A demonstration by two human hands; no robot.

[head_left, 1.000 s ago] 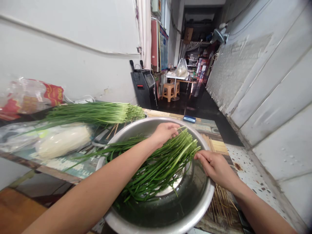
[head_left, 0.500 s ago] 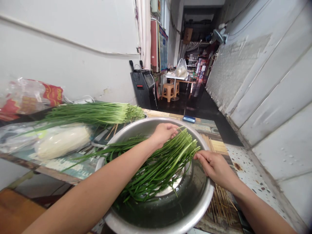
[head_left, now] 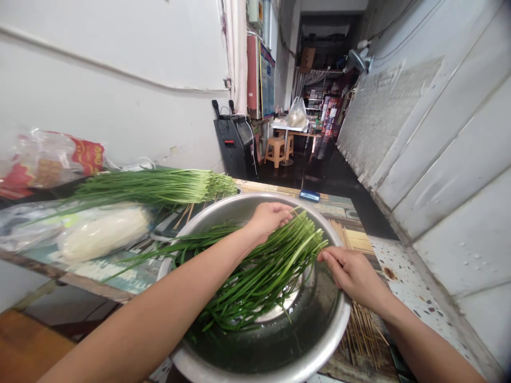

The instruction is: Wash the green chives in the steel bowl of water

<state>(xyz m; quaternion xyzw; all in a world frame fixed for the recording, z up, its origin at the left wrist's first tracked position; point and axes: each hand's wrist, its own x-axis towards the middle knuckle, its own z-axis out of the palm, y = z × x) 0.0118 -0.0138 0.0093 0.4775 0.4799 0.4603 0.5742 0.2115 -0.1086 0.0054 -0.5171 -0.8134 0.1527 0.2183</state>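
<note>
Virtually nothing's moved vs. the prior frame: both hands & the bunch sit as they did, bar a v. slight view shift. L hand [head_left: 267,219] has thumb & fingertips pinched on a thin pale stick [head_left: 296,209], poss. a skewer tip; can't tell for sure. R hand [head_left: 346,268] pinches at the opp. side of the cut ends, fingers narrow; what exactly it grips is hidden. Garlic chives [head_left: 259,282] lie in the metal basin [head_left: 319,303], pale ends fanned twd the far R, leaves trailing over the L rim.

Step in hand, my guess: setting the ends in a row between the two pinches, maybe on a skewer. Next move prob. calls for keeping both pinches level so the ends don't slip.

Edges: R wrist is just beside the basin rim, w/ loose bamboo skewers [head_left: 365,335] outside it, so little slack on the table that way. L side's crowded: 2nd chive bundle [head_left: 171,186] & bagged white item [head_left: 106,234]. Best open room: basin's near inside, plus the air above.
</note>
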